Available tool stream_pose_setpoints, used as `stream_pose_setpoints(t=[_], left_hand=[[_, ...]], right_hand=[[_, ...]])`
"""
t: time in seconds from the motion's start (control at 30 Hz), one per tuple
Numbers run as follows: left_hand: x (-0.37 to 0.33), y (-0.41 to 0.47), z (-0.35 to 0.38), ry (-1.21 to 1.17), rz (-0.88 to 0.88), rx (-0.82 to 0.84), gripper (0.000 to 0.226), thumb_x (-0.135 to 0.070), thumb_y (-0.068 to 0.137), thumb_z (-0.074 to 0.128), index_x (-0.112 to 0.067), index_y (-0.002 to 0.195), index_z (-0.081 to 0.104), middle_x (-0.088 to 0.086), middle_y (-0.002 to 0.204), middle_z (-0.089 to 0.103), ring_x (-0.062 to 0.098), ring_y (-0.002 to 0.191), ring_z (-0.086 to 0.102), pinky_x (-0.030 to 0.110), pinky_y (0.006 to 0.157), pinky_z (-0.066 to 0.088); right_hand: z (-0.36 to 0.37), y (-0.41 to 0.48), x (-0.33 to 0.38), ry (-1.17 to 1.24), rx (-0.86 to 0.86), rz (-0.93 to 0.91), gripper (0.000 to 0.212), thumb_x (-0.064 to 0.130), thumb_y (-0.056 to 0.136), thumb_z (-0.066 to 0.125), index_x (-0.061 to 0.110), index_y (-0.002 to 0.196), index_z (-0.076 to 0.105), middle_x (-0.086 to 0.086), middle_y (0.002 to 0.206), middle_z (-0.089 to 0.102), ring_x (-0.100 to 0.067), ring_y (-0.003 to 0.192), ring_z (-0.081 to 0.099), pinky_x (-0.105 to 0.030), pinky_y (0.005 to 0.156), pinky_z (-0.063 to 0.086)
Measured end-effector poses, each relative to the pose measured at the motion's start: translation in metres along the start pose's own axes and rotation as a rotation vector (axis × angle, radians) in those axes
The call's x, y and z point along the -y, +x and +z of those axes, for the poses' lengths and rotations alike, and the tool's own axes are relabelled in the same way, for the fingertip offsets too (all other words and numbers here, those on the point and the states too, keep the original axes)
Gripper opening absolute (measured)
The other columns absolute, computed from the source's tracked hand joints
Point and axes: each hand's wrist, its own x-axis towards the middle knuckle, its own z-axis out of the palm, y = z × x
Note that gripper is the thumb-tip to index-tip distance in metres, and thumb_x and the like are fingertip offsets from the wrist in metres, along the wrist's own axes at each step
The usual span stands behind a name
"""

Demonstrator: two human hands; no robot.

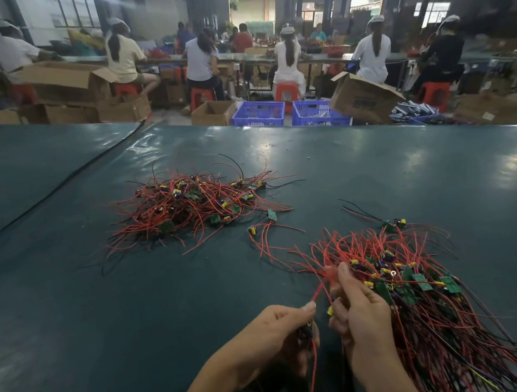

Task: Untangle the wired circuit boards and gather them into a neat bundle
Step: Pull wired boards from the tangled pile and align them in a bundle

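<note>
A tangled heap of small green circuit boards with red and black wires [190,207] lies at the middle of the dark green table [64,313]. My right hand [360,312] grips a large bundle of wired boards [416,289], its wires fanning up and down to the right. Just left of it, my left hand [276,333] pinches one red wire between thumb and forefinger and holds a single wired board [307,331] below. A loose board with red wires [264,229] lies between heap and bundle, and another loose board [395,224] lies beyond the bundle.
A black cable [76,178] runs across the table's far left. Beyond the far edge stand blue crates [259,114], cardboard boxes [364,97] and red stools, with several seated people working at long benches.
</note>
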Motion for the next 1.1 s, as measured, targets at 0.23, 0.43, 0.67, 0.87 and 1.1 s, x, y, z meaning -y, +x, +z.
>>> stream_pose_setpoints(t=[0.23,0.43,0.67,0.87,1.1], left_hand=[[0.006,0.003,0.0,-0.051,0.002,-0.084,0.044,-0.043,0.097,0.046,-0.022,0.07,0.073,-0.001,0.061,0.064,0.009,0.049,0.057,0.02,0.05,0.047],[0.001,0.002,0.004,0.02,0.0,-0.066,0.043,-0.04,0.09,0.048,-0.019,0.058,0.067,-0.006,0.056,0.062,0.005,0.048,0.056,0.016,0.052,0.044],[-0.001,-0.001,0.001,0.01,-0.016,0.023,0.05,-0.026,0.099,0.045,-0.013,0.055,0.066,-0.003,0.051,0.06,0.008,0.042,0.053,0.017,0.048,0.043],[0.008,0.013,-0.003,-0.061,0.134,-0.315,0.047,-0.034,0.099,0.045,0.005,0.083,0.069,0.003,0.059,0.061,0.011,0.051,0.054,0.018,0.052,0.044],[0.015,0.015,-0.003,0.069,0.299,-0.392,0.039,-0.044,0.089,0.049,-0.023,0.064,0.07,-0.003,0.058,0.063,0.008,0.052,0.057,0.019,0.053,0.044]], right_hand=[[0.013,-0.013,-0.009,-0.177,0.199,0.036,0.025,0.016,0.085,0.069,0.008,0.062,0.077,-0.014,0.066,0.07,-0.028,0.069,0.066,-0.038,0.073,0.055],[0.002,-0.008,0.0,-0.142,0.087,0.006,0.028,0.021,0.09,0.064,0.005,0.07,0.077,-0.006,0.054,0.047,-0.014,0.048,0.041,-0.026,0.047,0.039],[-0.012,0.004,0.008,0.083,-0.064,-0.03,0.027,0.028,0.091,0.061,0.006,0.082,0.075,0.002,0.055,0.044,-0.002,0.035,0.026,-0.015,0.031,0.022],[-0.006,-0.004,-0.003,-0.278,0.142,-0.135,0.021,0.036,0.08,0.071,0.02,0.067,0.076,0.005,0.056,0.062,-0.005,0.044,0.046,-0.015,0.042,0.037],[-0.007,-0.012,-0.009,-0.619,0.217,-0.442,0.005,0.018,0.081,0.077,0.021,0.084,0.076,0.002,0.08,0.071,-0.016,0.066,0.063,-0.032,0.062,0.053]])
